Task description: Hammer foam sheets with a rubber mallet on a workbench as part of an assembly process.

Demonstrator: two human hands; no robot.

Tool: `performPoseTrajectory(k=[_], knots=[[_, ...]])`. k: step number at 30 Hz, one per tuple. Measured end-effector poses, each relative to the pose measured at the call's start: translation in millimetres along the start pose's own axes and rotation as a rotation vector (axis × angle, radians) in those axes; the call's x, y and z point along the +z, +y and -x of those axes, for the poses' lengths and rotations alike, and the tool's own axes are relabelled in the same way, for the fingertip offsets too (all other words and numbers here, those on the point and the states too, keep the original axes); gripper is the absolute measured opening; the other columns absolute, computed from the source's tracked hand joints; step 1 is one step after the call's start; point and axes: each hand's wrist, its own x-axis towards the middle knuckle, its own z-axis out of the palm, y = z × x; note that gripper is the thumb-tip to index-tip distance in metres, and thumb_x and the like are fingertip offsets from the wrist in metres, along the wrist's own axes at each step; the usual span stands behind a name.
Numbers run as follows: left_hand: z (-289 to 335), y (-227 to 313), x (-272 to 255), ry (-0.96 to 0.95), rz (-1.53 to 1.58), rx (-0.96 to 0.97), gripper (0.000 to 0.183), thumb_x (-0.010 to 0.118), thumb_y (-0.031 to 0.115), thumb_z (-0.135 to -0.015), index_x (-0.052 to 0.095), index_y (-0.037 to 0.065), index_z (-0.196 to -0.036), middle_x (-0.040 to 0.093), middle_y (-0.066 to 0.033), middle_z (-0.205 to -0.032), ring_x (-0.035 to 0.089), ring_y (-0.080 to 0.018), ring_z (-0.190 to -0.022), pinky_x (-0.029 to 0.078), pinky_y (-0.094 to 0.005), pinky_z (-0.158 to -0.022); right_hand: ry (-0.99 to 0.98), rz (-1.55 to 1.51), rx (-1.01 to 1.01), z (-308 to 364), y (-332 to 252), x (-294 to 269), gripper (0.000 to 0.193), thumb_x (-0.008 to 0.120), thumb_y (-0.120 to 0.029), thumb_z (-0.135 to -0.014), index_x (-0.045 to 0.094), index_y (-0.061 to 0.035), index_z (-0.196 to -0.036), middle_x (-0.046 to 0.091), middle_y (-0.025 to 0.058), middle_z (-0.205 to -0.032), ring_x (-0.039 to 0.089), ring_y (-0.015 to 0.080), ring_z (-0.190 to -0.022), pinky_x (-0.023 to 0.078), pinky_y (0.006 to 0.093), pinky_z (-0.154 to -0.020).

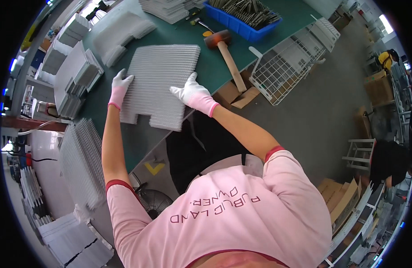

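Observation:
A pale grey ribbed panel [159, 85] with a notch in its near edge lies in front of me, its near right corner reaching the green table's edge. My left hand [120, 87], in a white and pink glove, grips the panel's left edge, thumb on top. On the opposite side my right hand [191, 92], gloved the same way, holds the right edge with its thumb lying over the ribs. The fingers under the panel are partly hidden.
A mallet [228, 58] lies right of the panel, handle over the table edge. Behind it stands a blue bin [241, 27] of thin metal-looking pieces. Stacked panels [76, 80] stand at the left. A white wire basket [282, 71] and cardboard [246, 97] are beside the table; a fan [154, 201] is below.

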Motion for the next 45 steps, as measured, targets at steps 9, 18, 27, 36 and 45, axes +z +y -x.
performPoseTrajectory(k=[9,18,27,36,45], knots=[[72.1,109.3,54.4,0.272,-0.899,0.530,0.055,0.059,0.039,-0.100,0.053,0.017,-0.150,0.053,-0.0182,-0.153,0.047,-0.0403,-0.142,0.035,-0.0531,-0.118,0.576,0.531,0.014,25.3,120.6,-84.1,0.092,0.068,-0.058,-0.092,0.031,-0.0025,-0.156,0.069,0.0206,-0.112,0.070,0.0327,-0.113,0.058,0.0432,-0.090],[63.9,142.0,97.3,-0.033,-0.859,0.408,0.050,0.046,0.045,-0.106,0.051,0.030,-0.154,0.046,-0.0172,-0.159,0.039,-0.0433,-0.147,0.030,-0.0568,-0.120,0.414,-0.316,-0.290,32.4,156.0,-128.1,0.050,0.072,-0.028,-0.093,0.061,-0.0042,-0.135,0.074,0.0179,-0.094,0.071,0.0237,-0.082,0.054,0.0336,-0.080],[64.6,130.1,95.6,0.004,-0.800,0.499,0.049,0.041,0.047,-0.107,0.052,0.033,-0.153,0.046,-0.0164,-0.159,0.039,-0.0399,-0.148,0.032,-0.0559,-0.120,0.295,0.456,-0.395,23.2,139.6,-159.4,0.043,0.073,-0.040,-0.095,0.069,-0.0020,-0.115,0.068,0.0208,-0.077,0.067,0.0328,-0.071,0.051,0.0443,-0.069],[72.9,135.8,86.1,-0.067,-0.557,0.533,0.052,0.051,0.042,-0.103,0.056,0.019,-0.149,0.047,-0.0281,-0.153,0.040,-0.0499,-0.143,0.030,-0.0602,-0.118,0.107,0.405,-0.211,62.0,132.1,-122.4,0.027,0.074,-0.032,-0.096,0.066,-0.0068,-0.102,0.067,0.0160,-0.070,0.069,0.0364,-0.066,0.053,0.0422,-0.062],[73.8,133.4,88.7,-0.005,-0.535,0.596,0.050,0.050,0.042,-0.102,0.059,0.019,-0.146,0.052,-0.0284,-0.148,0.045,-0.0508,-0.137,0.032,-0.0599,-0.116,0.115,0.482,-0.136,114.3,98.2,-81.8,0.042,0.076,-0.044,-0.091,0.060,-0.0063,-0.100,0.067,0.0206,-0.068,0.069,0.0435,-0.067,0.054,0.0496,-0.063]])
